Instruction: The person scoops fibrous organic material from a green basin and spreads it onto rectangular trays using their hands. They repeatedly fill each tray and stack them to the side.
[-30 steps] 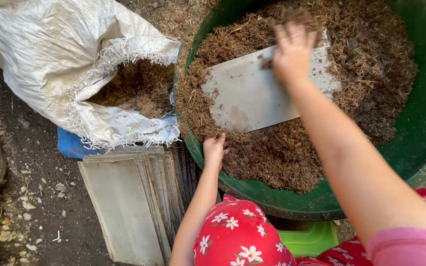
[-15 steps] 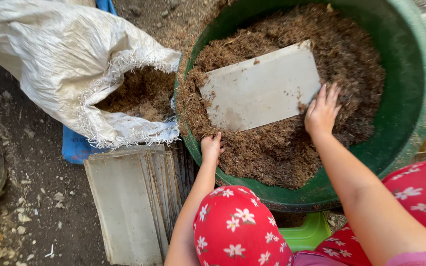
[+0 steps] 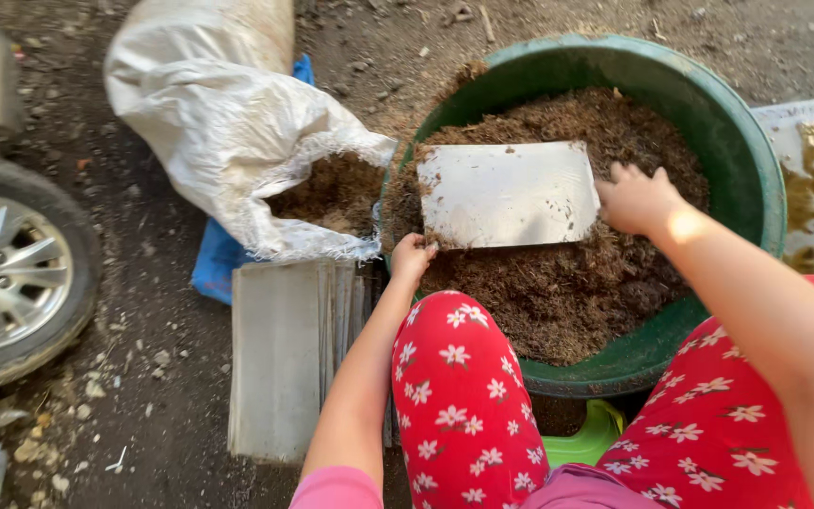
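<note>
Flat grey board (image 3: 509, 193) lies on brown fibre in green tub (image 3: 756, 179). Left hand (image 3: 413, 257) pinches near-left corner; right hand (image 3: 637, 198) curled at right edge, grip unclear. Board likely stiff, light, dusty; hold opposite edges.

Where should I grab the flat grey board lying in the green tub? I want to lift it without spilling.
Probably by its two short ends, from left and right: the board lies flat on the brown mulch, both ends clear, left hand and right hand already there.
</note>
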The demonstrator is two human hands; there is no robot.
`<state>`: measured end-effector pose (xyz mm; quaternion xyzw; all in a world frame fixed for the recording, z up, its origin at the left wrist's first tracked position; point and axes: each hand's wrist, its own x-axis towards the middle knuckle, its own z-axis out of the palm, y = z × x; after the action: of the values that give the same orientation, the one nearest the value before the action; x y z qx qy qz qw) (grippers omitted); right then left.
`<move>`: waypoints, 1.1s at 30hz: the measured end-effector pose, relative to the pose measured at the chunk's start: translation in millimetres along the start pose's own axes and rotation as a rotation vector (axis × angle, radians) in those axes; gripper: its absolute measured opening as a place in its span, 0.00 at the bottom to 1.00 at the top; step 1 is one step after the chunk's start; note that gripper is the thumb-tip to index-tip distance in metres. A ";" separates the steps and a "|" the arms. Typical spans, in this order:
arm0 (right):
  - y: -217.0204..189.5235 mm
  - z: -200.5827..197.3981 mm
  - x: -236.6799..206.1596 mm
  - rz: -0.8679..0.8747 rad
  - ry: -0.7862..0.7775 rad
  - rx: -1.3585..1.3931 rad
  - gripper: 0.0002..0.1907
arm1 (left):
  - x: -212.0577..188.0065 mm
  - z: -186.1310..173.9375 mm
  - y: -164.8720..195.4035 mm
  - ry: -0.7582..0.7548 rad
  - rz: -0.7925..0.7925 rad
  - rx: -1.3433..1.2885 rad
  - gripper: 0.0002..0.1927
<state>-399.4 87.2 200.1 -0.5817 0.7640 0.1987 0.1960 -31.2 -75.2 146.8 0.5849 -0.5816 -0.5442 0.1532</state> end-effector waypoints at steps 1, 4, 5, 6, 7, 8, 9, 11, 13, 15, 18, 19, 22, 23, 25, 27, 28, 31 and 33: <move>6.7 -11.8 -5.9 -0.033 0.145 0.083 0.34 | -2.7 -4.9 12.3 0.009 -0.012 -0.050 0.17; 16.6 -30.8 -35.5 -0.114 0.359 0.432 0.33 | -6.6 -19.9 62.0 0.013 -0.007 -0.094 0.16; 14.8 -37.3 -41.3 -0.064 0.281 0.411 0.34 | -6.6 -24.3 86.4 0.011 0.017 -0.041 0.15; 12.8 -42.2 -47.2 -0.015 0.200 0.393 0.34 | -6.2 -27.2 114.0 0.018 0.087 0.094 0.15; 9.1 -46.1 -51.9 0.036 0.117 0.378 0.35 | -7.6 -28.5 141.9 0.025 0.153 0.234 0.15; 4.0 -50.5 -53.8 0.085 0.034 0.332 0.36 | -11.1 -27.4 169.2 0.052 0.235 0.345 0.18; -1.3 -55.3 -54.2 0.136 -0.047 0.286 0.37 | -15.0 -24.8 197.3 0.078 0.320 0.458 0.20; -5.2 -64.4 -55.9 0.133 -0.094 0.242 0.39 | -23.8 -4.9 253.0 0.191 0.451 0.714 0.20; -9.3 -74.2 -56.4 0.028 -0.026 0.239 0.41 | -39.1 21.9 293.5 0.143 0.414 0.846 0.20; -13.1 -83.9 -57.8 0.066 -0.076 0.254 0.39 | -53.4 53.4 323.9 0.142 0.387 0.956 0.20; -14.8 -95.2 -63.3 -0.029 -0.079 0.281 0.35 | -71.4 92.6 345.0 0.160 0.350 1.043 0.22; -15.6 -97.6 -65.1 -0.028 -0.061 0.286 0.35 | -74.4 101.0 349.9 0.138 0.340 1.032 0.26; -14.5 -101.9 -68.2 -0.035 -0.040 0.294 0.34 | -74.2 113.8 357.6 0.133 0.287 1.003 0.32; -13.1 -103.8 -69.5 -0.034 -0.053 0.293 0.34 | -71.4 116.3 359.2 0.140 0.269 0.996 0.32; -9.7 -109.6 -71.6 -0.041 -0.083 0.279 0.33 | -64.1 118.8 359.2 0.163 0.354 0.997 0.27; -6.2 -117.9 -73.1 -0.053 -0.107 0.245 0.32 | -58.5 121.1 361.1 0.183 0.389 1.001 0.26; -4.9 -122.7 -73.3 -0.045 -0.098 0.263 0.32 | -53.2 122.2 360.7 0.197 0.391 1.003 0.27; -2.1 -132.7 -72.8 -0.007 -0.147 0.324 0.33 | -45.2 123.2 356.8 0.240 0.327 0.980 0.20; -0.1 -131.9 -70.7 0.017 -0.099 0.359 0.32 | -45.3 118.1 350.0 0.312 0.344 0.963 0.17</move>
<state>-390.9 74.4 349.0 -0.5205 0.7813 0.0891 0.3326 -295.0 -80.1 409.3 0.5591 -0.8234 -0.0890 0.0392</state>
